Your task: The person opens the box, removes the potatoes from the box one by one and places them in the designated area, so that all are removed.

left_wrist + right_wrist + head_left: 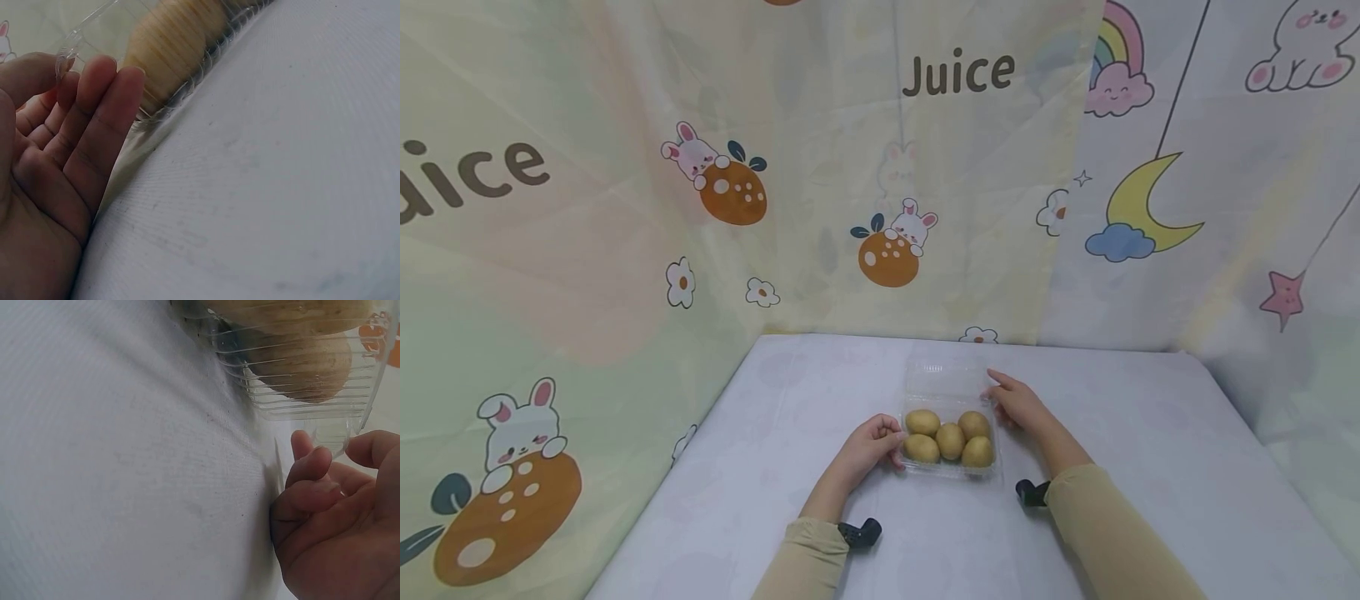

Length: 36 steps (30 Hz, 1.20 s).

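A clear plastic clamshell box (951,471) rests on the table, its lid (943,381) folded back away from me. Inside lie several yellow-brown potatoes (951,441). My left hand (868,448) pinches the box's left rim; in the left wrist view the thumb is above the edge and the fingers (119,94) are beneath it, beside the ribbed wall. At the lid's right edge is my right hand (1018,407), index finger extended in the head view. The right wrist view shows its thumb (369,447) and curled fingers pinching the lid's clear edge.
A white cloth covers the table (760,508). Printed fabric walls (820,167) with rabbits, oranges and a moon enclose it at the back and sides. A black wrist camera (861,534) is strapped to the left wrist, another (1032,493) to the right.
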### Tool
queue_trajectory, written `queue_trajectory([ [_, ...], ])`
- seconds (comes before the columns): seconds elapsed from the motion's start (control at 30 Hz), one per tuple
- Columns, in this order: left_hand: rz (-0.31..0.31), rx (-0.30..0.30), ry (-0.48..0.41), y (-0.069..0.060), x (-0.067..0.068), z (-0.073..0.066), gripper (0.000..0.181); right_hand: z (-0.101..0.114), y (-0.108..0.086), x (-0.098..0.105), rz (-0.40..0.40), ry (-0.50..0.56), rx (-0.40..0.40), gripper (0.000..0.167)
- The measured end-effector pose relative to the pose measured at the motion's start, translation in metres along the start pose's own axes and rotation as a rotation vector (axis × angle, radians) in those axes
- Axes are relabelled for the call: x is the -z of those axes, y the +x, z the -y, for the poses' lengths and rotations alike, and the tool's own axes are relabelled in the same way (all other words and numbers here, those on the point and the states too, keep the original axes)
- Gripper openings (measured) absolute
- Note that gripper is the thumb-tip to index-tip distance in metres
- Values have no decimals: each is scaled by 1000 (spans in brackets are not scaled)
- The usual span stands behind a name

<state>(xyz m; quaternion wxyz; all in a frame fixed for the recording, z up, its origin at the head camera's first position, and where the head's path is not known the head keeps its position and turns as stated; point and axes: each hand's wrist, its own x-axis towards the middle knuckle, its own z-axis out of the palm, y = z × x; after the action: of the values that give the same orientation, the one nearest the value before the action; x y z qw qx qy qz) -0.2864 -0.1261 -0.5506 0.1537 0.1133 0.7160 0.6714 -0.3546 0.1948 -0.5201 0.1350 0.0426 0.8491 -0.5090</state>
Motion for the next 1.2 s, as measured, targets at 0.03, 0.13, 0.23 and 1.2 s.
queue_trajectory([
  [0.03, 2, -1, 0, 0, 0, 0, 22, 0, 0, 0, 3, 1, -6, 59],
  [0.13, 5, -2, 1, 0, 0, 0, 22, 1, -1, 1, 15, -2, -15, 58],
  [0.23, 4, 1, 1, 1, 0, 0, 21, 1, -2, 3, 35, 0, -12, 58],
  [1.2, -3, 13, -1, 0, -1, -1, 21, 40, -59, -5, 349, -287, 406, 41],
])
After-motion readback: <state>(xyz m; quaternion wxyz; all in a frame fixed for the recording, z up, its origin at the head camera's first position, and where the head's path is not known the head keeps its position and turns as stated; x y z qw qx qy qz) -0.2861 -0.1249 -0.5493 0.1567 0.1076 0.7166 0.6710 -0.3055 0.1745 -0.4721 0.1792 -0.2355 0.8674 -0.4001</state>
